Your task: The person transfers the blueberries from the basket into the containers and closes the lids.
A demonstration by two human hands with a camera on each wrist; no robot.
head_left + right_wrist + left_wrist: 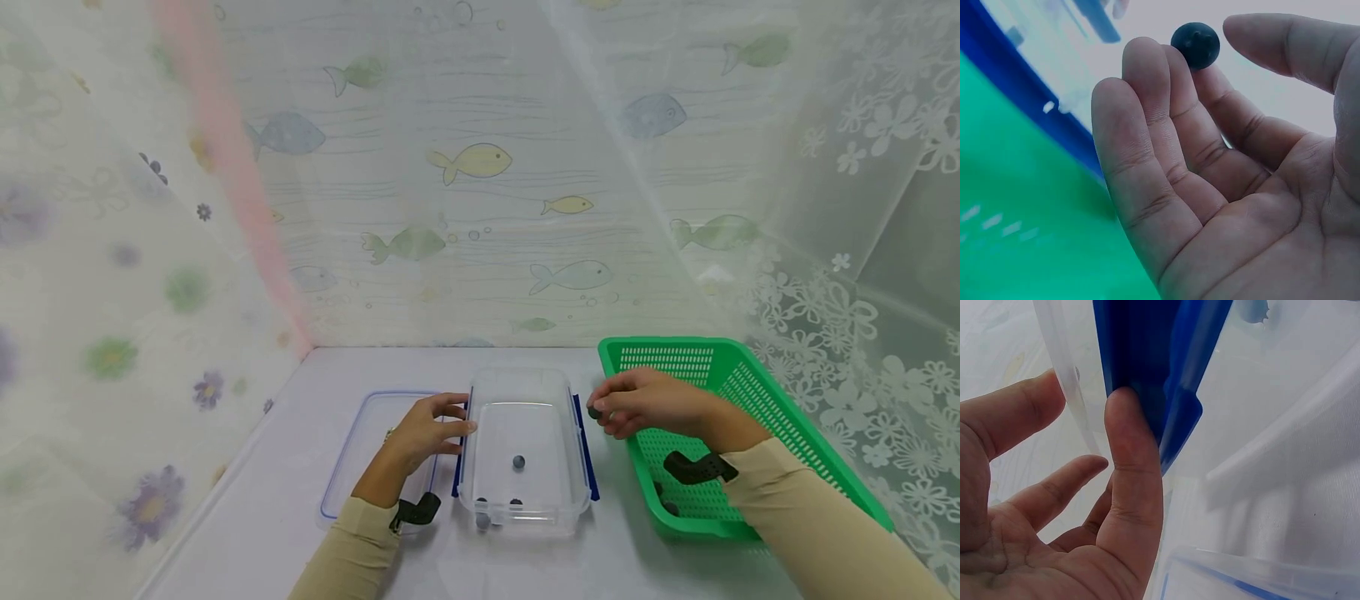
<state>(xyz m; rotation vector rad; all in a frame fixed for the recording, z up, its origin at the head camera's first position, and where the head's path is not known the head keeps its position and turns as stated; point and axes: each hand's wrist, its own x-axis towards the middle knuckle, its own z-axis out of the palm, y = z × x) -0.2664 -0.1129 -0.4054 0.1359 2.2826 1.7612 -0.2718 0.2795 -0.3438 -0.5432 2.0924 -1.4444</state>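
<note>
A clear plastic box (525, 425) with blue side latches stands in the middle of the table. My left hand (427, 433) grips its left wall, with the thumb at the rim and a finger against the blue latch (1141, 356). Small dark balls lie in the box, one of them a grey-blue ball (519, 461) near its middle. My right hand (648, 404) holds a small dark ball (1195, 45) at its fingertips, between the box and the green basket (645, 492). In the right wrist view the thumb tip appears slightly apart from this ball.
A clear lid with a blue seal (352, 433) lies flat left of the box, partly under my left forearm. Inside the green basket, dark balls (670, 507) sit at the near left corner. Printed curtains (472, 208) surround the white table (255, 533).
</note>
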